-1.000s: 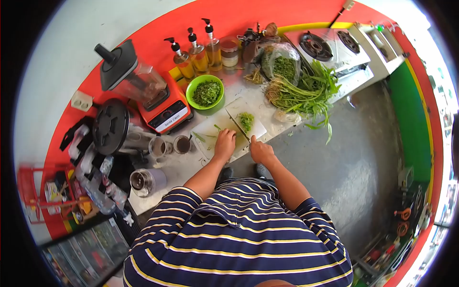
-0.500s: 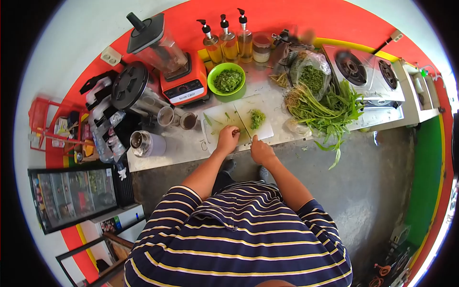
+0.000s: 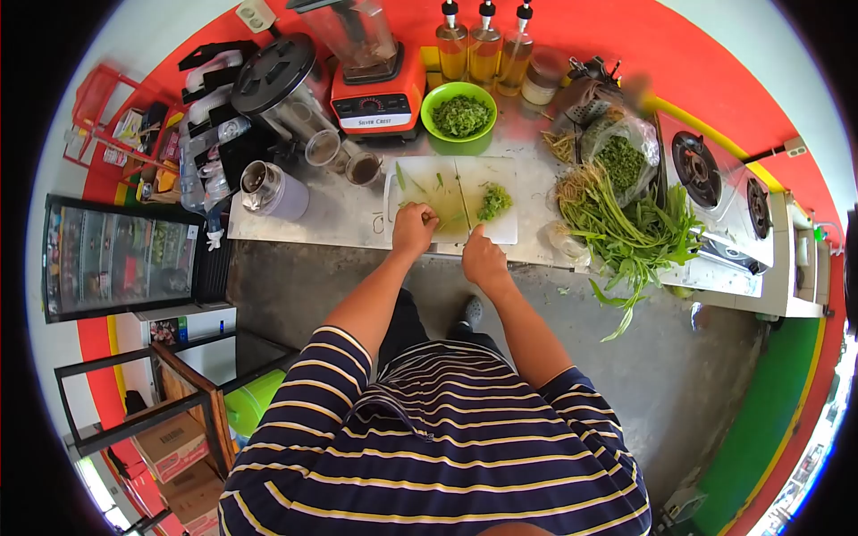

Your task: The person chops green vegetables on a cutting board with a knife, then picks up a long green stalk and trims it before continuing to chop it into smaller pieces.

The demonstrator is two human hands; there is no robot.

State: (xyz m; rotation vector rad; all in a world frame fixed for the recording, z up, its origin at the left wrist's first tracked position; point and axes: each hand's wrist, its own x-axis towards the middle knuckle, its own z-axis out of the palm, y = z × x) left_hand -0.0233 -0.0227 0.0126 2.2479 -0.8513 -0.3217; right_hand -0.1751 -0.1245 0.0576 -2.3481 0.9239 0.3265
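My left hand is closed at the left part of the white cutting board, its fingers bent together; what they hold, if anything, is too small to make out. In my right hand is a knife, its thin blade reaching up across the board. Chopped greens lie in a small heap right of the blade. Some green pieces are scattered left of it. Beyond the board a green bowl holds more chopped greens.
Leafy stalks overhang the counter's front edge at right, beside a plastic bag of greens and a stove. Behind stand a red blender and oil bottles. A steel-topped cup is at left.
The view has shifted, so the counter items sit differently in the frame. Both hands remain at the board, the right one still on the knife.
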